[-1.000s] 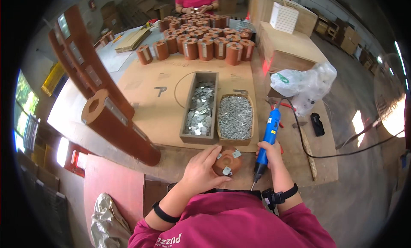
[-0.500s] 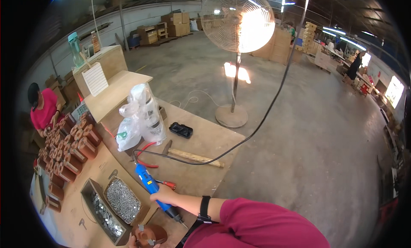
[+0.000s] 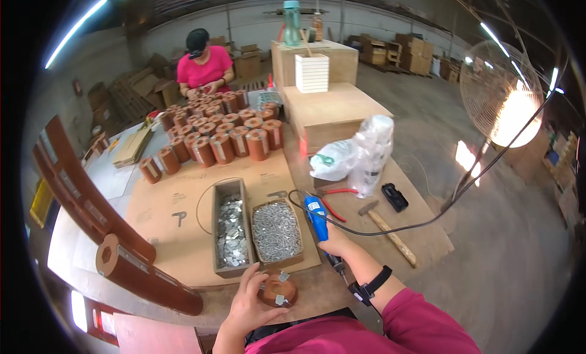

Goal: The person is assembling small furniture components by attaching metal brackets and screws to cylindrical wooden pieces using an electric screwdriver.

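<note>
My right hand is wrapped round a blue electric screwdriver, whose black nose and bit point down toward me. Near the table's front edge stands a short reddish-brown cylinder with small metal plates on its top. My left hand grips it from the left, fingers behind and thumb in front. Just beyond are a narrow wooden box of flat metal plates and a carton of screws. A black cord runs from the screwdriver's far end off to the right.
Many brown cylinders stand farther back, where a co-worker in pink handles something. Long brown tubes lie at left. A hammer, red-handled pliers, black tray and plastic-wrapped stack are at right; a fan stands beyond.
My view has swung left, so the whole table and my left hand now show. The screwdriver stays in my right hand, and the left hand is still at the brown cylinder.
</note>
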`<state>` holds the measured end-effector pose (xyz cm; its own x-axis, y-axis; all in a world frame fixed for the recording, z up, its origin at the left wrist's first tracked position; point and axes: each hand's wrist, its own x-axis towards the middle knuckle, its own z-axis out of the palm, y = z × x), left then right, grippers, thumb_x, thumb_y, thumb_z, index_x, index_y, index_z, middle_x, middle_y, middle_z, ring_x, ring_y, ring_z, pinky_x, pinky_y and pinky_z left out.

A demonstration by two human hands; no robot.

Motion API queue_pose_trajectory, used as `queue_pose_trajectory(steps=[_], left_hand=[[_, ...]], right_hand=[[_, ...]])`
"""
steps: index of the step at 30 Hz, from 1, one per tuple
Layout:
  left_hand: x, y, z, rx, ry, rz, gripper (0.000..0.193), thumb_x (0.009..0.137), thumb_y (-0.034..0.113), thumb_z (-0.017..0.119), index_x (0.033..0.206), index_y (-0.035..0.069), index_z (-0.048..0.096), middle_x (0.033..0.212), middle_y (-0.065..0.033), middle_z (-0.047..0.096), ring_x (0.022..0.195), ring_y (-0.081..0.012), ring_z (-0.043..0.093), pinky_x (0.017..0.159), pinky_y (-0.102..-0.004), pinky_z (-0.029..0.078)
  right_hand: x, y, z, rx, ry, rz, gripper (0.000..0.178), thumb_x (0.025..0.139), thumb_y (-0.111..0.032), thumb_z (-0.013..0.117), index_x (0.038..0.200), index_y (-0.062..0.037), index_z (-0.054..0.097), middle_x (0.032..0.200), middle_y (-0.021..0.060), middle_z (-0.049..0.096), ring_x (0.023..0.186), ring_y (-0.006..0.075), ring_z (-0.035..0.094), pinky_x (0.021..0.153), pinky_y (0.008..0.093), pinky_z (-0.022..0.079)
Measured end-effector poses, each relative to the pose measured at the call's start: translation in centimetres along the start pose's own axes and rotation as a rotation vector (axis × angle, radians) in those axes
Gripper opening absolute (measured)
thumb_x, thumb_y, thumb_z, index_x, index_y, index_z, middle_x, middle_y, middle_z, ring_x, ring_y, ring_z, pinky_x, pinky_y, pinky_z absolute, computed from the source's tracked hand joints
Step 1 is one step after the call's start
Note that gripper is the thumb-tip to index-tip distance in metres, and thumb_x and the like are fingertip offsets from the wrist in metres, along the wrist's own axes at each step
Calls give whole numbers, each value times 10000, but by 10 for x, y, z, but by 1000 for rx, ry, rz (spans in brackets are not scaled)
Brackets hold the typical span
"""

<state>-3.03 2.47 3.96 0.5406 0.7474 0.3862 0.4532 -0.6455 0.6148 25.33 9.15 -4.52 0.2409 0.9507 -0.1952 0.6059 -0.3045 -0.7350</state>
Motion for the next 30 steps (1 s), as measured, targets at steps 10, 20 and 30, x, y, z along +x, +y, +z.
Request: queue_pose_trajectory(steps=[10, 20, 30], left_hand=[[2, -16, -14, -82, -198, 90, 550, 514, 184, 811, 981, 104, 533, 1272, -213, 371, 1076, -372, 473, 855, -376, 438], [10, -20, -3, -85, -179, 204, 385, 511, 153, 813, 741, 65, 518, 1278, -222, 343, 1147, -375, 410, 902, -415, 398], [-6, -9, 40, 241, 244, 90, 517, 518, 298, 843, 786, -3, 520, 1158, -232, 439, 1003, -382, 469, 830, -455, 434]], right_hand=[[-48, -1, -42, -421, 70, -95, 587, 716, -230, 615, 1254, -118, 410, 1212, 215, 431, 1103, 368, 418, 910, 421, 365], [-58, 40, -12, -408, 295, -307, 241, 778, -174, 502, 992, -67, 533, 893, 196, 549, 857, 357, 527, 712, 452, 439], [-126, -22, -88, -153, 381, -110, 183, 701, -143, 568, 839, -23, 553, 773, 198, 567, 776, 354, 565, 663, 420, 450]])
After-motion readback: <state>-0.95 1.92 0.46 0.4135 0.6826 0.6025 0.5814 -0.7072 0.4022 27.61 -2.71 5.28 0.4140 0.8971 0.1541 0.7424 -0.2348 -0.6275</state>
